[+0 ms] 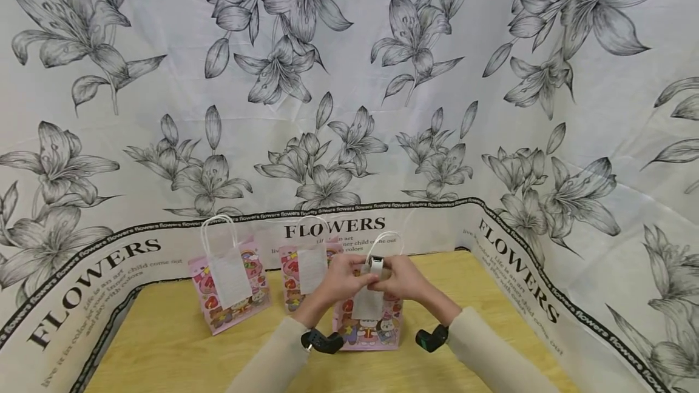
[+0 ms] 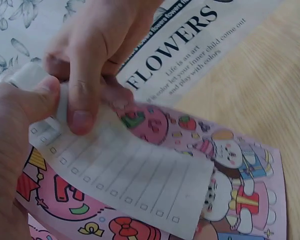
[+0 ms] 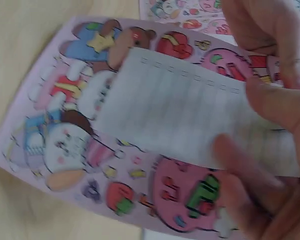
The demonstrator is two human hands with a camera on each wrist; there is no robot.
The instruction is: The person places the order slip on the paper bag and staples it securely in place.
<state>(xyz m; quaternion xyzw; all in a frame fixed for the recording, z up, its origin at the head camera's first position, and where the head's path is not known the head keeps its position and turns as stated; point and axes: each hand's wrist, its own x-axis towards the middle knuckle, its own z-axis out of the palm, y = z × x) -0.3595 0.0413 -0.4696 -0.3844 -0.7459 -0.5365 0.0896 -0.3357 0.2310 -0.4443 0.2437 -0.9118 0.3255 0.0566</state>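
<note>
A pink cartoon-print gift bag (image 1: 366,335) stands before me, a white checklist slip (image 2: 134,170) lying against its front. At its top edge my two hands meet around a small white device with a black end (image 1: 377,264), which looks like a mini stapler. My left hand (image 1: 345,279) grips this device, thumb on its near side. My right hand (image 1: 405,278) pinches the upper part of the slip and bag; in the right wrist view its thumb and finger lie around the slip (image 3: 175,105). The fingers behind the bag are hidden.
Two similar bags with white slips stand to the left: one bag (image 1: 259,287) at far left, another bag (image 1: 290,290) just behind my left hand. All stand on a yellow wood-grain table (image 1: 164,344). A flower-print cloth (image 1: 349,114) hangs behind and at both sides.
</note>
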